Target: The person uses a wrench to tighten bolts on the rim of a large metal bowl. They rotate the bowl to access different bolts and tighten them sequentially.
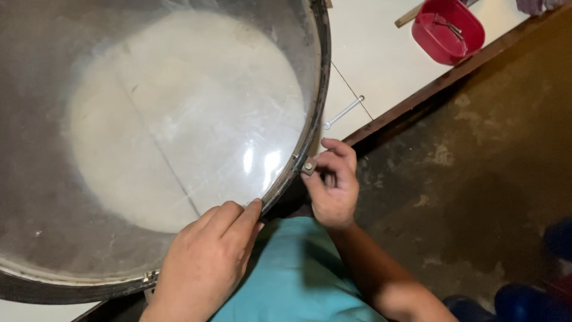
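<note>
Drum (pixel 161 119): large, round, lying flat on a pale table (pixel 381 53), filling the left and centre of the head view. Translucent skin, worn to a whitish patch in the middle, with glare spots near the right edge. Dark metal hoop (pixel 322 77) runs around the rim.

Small tension lug (pixel 308 166) sits on the hoop at the lower right of the drum, at the table's near edge.

Right hand (pixel 333 188): thumb and forefinger pinched narrow around the lug, other fingers curled in beneath. Forearm runs down to the lower right.

Left hand (pixel 205 259): lying on the skin at the near rim, fingers held together and extended, fingertips touching the inside of the hoop just left of the lug. Holds nothing; presses flat.

A 2nd lug (pixel 150 276) shows on the hoop at the bottom, just beside the left wrist.

Around: thin silver wrench (pixel 344 112) lies on the table just right of the hoop. Red plastic tub (pixel 448 30) with a metal piece inside stands well apart at the top right. Teal garment (pixel 292 274) between the 2 arms. Stained concrete floor (pixel 476 167) to the right of the table's dark wooden edge.
</note>
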